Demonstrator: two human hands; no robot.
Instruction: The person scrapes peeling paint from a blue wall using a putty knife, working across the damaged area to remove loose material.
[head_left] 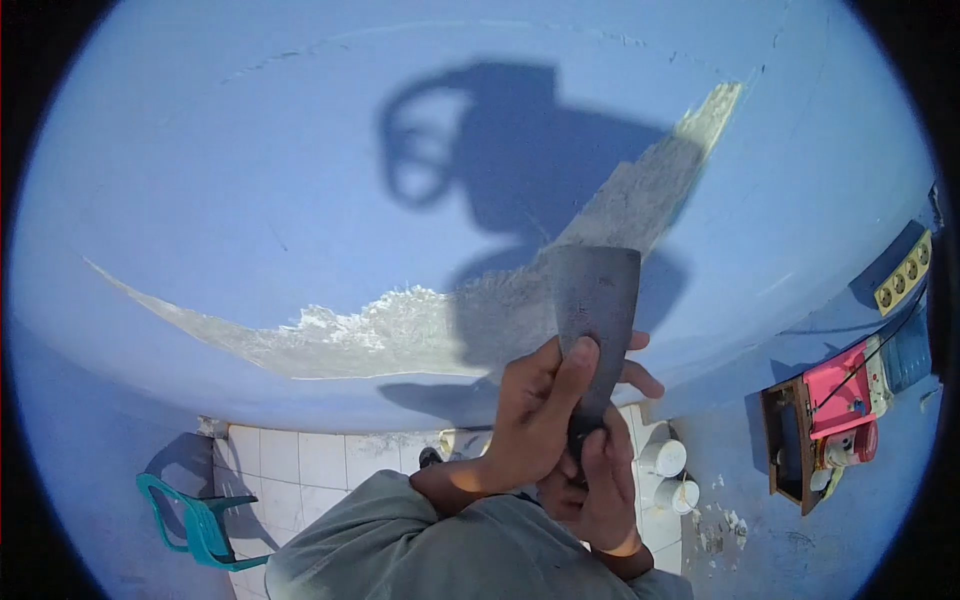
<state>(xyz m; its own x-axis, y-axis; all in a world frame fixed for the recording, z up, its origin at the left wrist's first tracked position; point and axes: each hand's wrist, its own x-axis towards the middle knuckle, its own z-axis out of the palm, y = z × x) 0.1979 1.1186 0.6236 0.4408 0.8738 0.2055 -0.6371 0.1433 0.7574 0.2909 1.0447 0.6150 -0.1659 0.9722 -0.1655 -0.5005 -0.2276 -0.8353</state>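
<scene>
A wide grey scraper blade [597,290] points upward in front of the blue wall [250,150]. My left hand [540,405] pinches the lower part of the blade, its thumb lying on the flat face. Below it, my right hand [605,480] is wrapped round the dark handle, mostly hidden by the fingers. Behind the blade's upper edge runs a bare grey strip [400,330] where the paint is gone, rising to the upper right. Whether the blade touches the wall cannot be told.
A green plastic chair [205,530] stands at the lower left on the white tiled floor [285,460]. White cans [662,458] sit at the right. A wooden shelf [790,445] with a pink item [840,390] and a socket strip [903,275] are on the right wall.
</scene>
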